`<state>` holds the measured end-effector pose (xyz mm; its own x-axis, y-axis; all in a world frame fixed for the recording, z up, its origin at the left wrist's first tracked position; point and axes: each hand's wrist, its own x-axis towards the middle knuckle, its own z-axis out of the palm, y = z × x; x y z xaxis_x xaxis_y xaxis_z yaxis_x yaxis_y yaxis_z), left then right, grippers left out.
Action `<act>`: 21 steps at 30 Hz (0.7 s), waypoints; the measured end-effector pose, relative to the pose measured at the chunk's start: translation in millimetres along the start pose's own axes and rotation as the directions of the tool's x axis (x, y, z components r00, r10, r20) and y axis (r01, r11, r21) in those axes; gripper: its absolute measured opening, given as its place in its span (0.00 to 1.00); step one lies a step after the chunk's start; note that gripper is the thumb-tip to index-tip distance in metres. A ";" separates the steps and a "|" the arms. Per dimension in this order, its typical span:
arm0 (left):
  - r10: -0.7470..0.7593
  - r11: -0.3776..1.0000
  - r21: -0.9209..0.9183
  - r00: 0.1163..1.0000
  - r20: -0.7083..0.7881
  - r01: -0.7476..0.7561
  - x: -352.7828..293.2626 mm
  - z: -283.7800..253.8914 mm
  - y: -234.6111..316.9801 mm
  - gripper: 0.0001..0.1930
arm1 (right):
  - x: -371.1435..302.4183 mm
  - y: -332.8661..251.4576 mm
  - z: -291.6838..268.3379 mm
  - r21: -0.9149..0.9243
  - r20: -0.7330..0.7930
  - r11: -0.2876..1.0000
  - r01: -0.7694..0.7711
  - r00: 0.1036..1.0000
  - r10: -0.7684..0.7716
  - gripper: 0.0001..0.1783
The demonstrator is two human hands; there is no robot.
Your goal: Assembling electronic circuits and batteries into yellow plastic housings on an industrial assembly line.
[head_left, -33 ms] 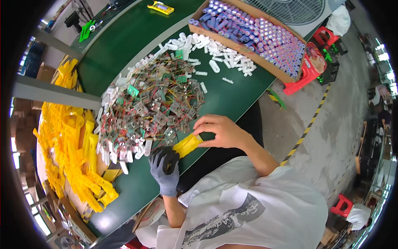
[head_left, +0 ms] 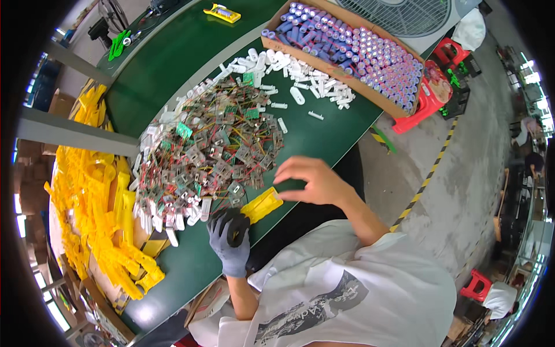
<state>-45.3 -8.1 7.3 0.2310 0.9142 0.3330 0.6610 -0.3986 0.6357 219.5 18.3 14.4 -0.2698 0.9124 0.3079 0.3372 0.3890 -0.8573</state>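
Note:
My left hand (head_left: 229, 240), in a grey glove with dark fingers, is closed on the lower end of a yellow plastic shell (head_left: 263, 205). The shell is long, hollow and slightly tilted over the table's near edge. My bare right hand (head_left: 309, 180) hovers just beyond the shell's other end, thumb and fingers apart, with nothing visible in it. Right behind the shell lies a big heap of small circuit boards with red and yellow wires (head_left: 214, 144). My left fingertips are partly hidden by the glove's dark coating.
Yellow plastic parts (head_left: 98, 202) are piled at the left. White plastic pieces (head_left: 321, 87) edge the heap on the green table (head_left: 312, 136). A carton of purple cylindrical cells (head_left: 347, 43) stands at the far right, by a fan (head_left: 399, 14) and a red stool (head_left: 425, 98).
My right hand has come off the yellow shell and its fingers have spread. My left hand still holds the shell in nearly the same place.

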 end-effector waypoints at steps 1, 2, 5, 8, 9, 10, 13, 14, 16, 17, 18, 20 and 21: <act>0.011 1.000 -0.002 1.000 0.008 -0.011 0.1 1.0 0.2 0.12 | 0.7 1.9 -12.7 -0.067 -0.146 0.996 -0.054 0.988 0.044 0.13; 0.017 1.000 -0.005 1.000 0.014 -0.017 0.8 1.8 2.1 0.12 | 0.8 4.4 -26.1 -0.090 -0.295 0.978 -0.190 0.943 0.156 0.11; -0.008 1.000 -0.006 0.999 0.033 0.008 2.3 0.7 6.3 0.13 | 9.9 24.2 -56.8 -0.191 -0.646 0.864 -0.467 0.722 0.247 0.11; 0.006 1.000 0.023 0.999 0.031 -0.007 3.3 -2.2 8.3 0.14 | 12.8 45.6 -70.8 -0.395 -0.583 0.798 -0.455 0.796 0.164 0.12; 0.006 1.000 0.027 1.000 0.026 -0.007 1.8 -2.8 8.1 0.13 | 11.5 51.0 -70.5 -0.418 -0.557 0.795 -0.440 0.815 0.159 0.12; -0.021 1.000 0.019 1.000 0.003 0.021 2.1 -3.1 8.3 0.13 | 9.7 55.6 -68.4 -0.408 -0.519 0.819 -0.404 0.840 0.155 0.11; 0.000 1.000 0.015 1.000 0.012 0.000 4.9 -6.0 7.4 0.13 | 14.4 48.4 -56.5 -0.341 -0.457 0.873 -0.349 0.873 0.170 0.08; -0.032 0.999 0.013 0.999 0.003 0.032 5.0 -5.4 7.3 0.13 | 13.0 43.9 -52.3 -0.270 -0.470 0.895 -0.355 0.860 0.199 0.06; 0.010 1.000 0.013 1.000 -0.007 -0.009 6.0 -5.7 6.2 0.14 | 10.4 39.6 -45.1 -0.251 -0.423 0.918 -0.307 0.888 0.181 0.05; 0.020 1.000 0.020 1.000 -0.010 -0.019 6.5 -5.1 5.2 0.14 | 9.0 35.0 -40.9 -0.230 -0.375 0.946 -0.226 0.918 0.128 0.06; -0.004 1.000 0.026 1.000 -0.005 0.004 6.2 -3.5 5.2 0.14 | 6.9 30.6 -37.2 -0.201 -0.333 0.969 -0.147 0.940 0.073 0.06; 0.024 1.000 0.017 1.000 -0.012 -0.024 7.4 -2.4 3.3 0.14 | 7.1 25.4 -28.8 -0.194 -0.284 0.978 -0.081 0.959 0.023 0.09; 0.018 1.000 0.017 1.000 -0.002 -0.018 5.9 -2.2 2.8 0.14 | 8.7 22.1 -24.9 -0.194 -0.238 0.981 0.028 0.968 -0.075 0.09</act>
<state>-43.7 -4.0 12.6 0.2410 0.9068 0.3460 0.6688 -0.4135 0.6178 247.1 38.0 8.5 -0.0721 0.8846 0.4608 0.4983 0.4321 -0.7516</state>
